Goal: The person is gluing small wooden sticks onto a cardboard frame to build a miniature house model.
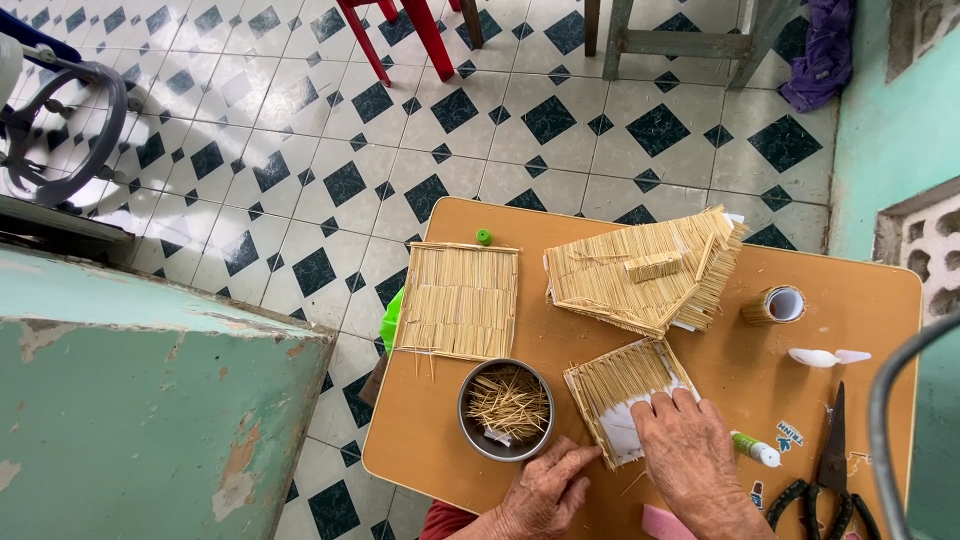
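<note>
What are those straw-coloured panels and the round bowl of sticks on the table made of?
The pale ribbed panel under the right hand looks like thin wooden sticks glued side by side onto white card; bare card shows near the fingers. The round grey bowl seems metal, judging by its dull sheen, and holds loose sticks.

A small white card panel (625, 400), partly covered with glued toothpicks, is laid flat and slightly tilted, at 3 o'clock of the toothpick bowl (505, 410).
</note>
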